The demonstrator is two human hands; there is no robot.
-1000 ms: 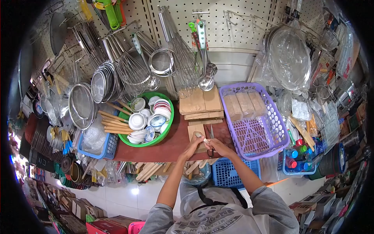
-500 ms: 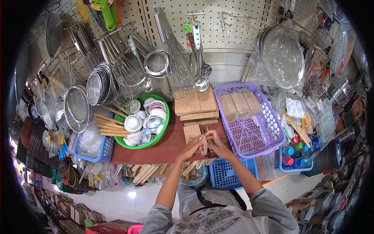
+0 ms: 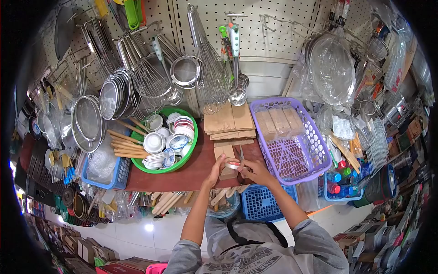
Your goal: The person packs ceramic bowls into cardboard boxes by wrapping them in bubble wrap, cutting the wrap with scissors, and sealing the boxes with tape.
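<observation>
A small roll of tape [image 3: 233,166], whitish with red on its inner side, is between my two hands above the table. My left hand [image 3: 216,171] is closed around its left side. The fingers of my right hand [image 3: 256,173] pinch at its right edge. Scissors [image 3: 242,153] show beside my right hand with the blades pointing away from me; part of them is hidden by that hand. Under the hands lies a piece of brown cardboard [image 3: 223,151] on the red-brown table [image 3: 196,176].
Stacked flat cardboard [image 3: 229,119] stands behind the hands. To the right is a purple basket [image 3: 292,170] holding wrapped brown blocks [image 3: 277,121]. A green basin [image 3: 194,147] of small bowls stands left. Whisks [image 3: 207,68] and strainers [image 3: 86,123] hang above.
The tape roll has turned flatter, so its red inner side shows. My left hand has shifted from over the roll to its left side, fingers more upright. The view has moved slightly.
</observation>
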